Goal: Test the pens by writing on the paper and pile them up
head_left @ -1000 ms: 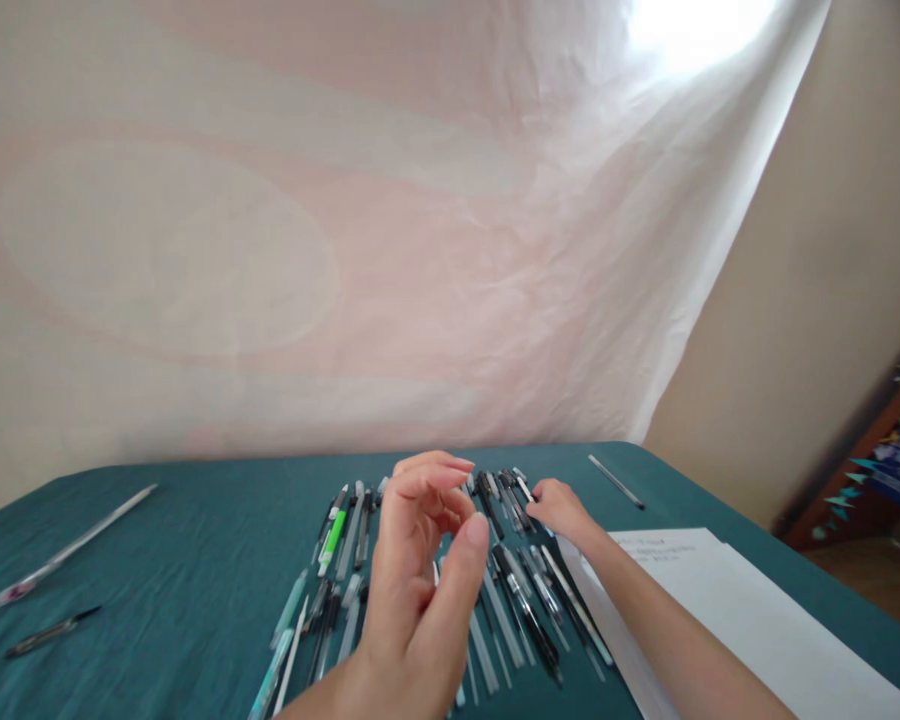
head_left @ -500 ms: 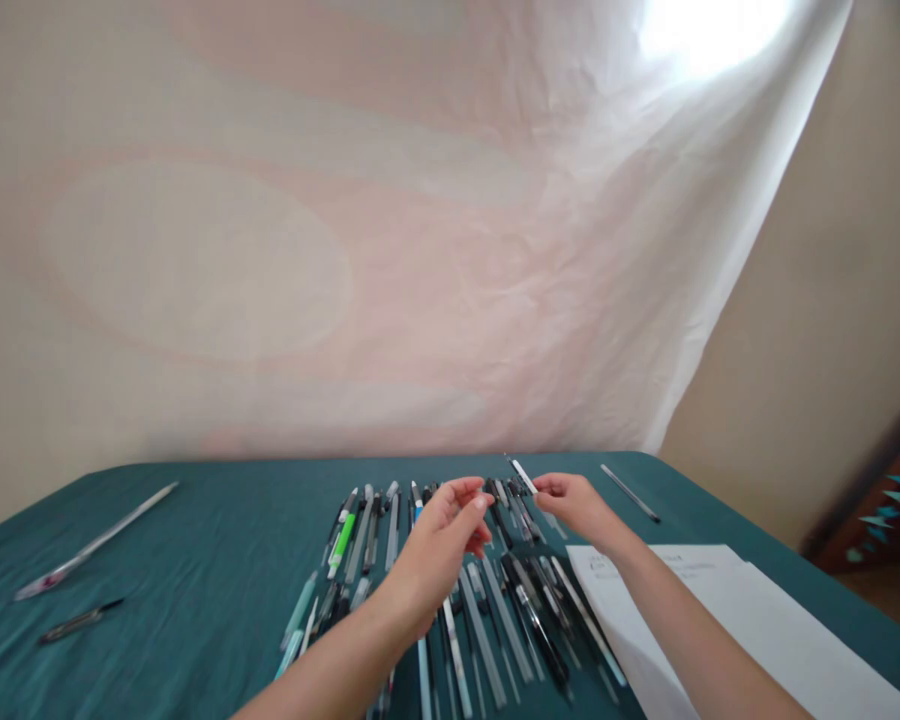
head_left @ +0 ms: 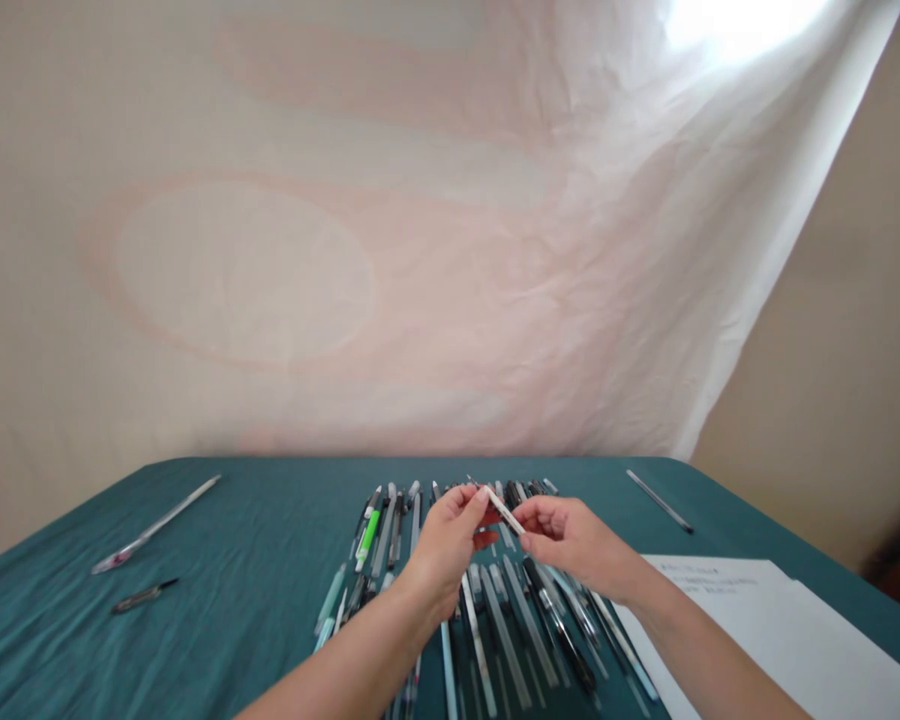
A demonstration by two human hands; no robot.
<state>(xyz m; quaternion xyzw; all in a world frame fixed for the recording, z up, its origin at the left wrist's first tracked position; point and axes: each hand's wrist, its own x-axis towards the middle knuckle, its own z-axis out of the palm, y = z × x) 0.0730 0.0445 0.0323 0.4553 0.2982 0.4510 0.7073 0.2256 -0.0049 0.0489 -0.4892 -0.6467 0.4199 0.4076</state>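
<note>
Between my two hands is a slim white pen [head_left: 505, 511], tilted above the rows of pens. My left hand [head_left: 450, 540] pinches its upper end between thumb and fingers. The lower end sits in the closed fingers of my right hand [head_left: 570, 535]. Beneath and around the hands lie many pens in two rows, among them a bright green pen [head_left: 368, 536] left of my left hand and a black pen [head_left: 566, 635] below my right hand. My left forearm and hand hide part of the rows.
White paper sheets [head_left: 765, 620] with some writing lie at the right, under my right forearm. A single thin pen [head_left: 660, 501] lies at the back right. On the left are a long clear pen [head_left: 157, 523] and a short dark pen [head_left: 144, 596]. A pale cloth [head_left: 420, 250] hangs behind the table.
My right hand has brought the white pen left and down to my left hand. The left fingers have closed on its upper end. The view has turned slightly left.
</note>
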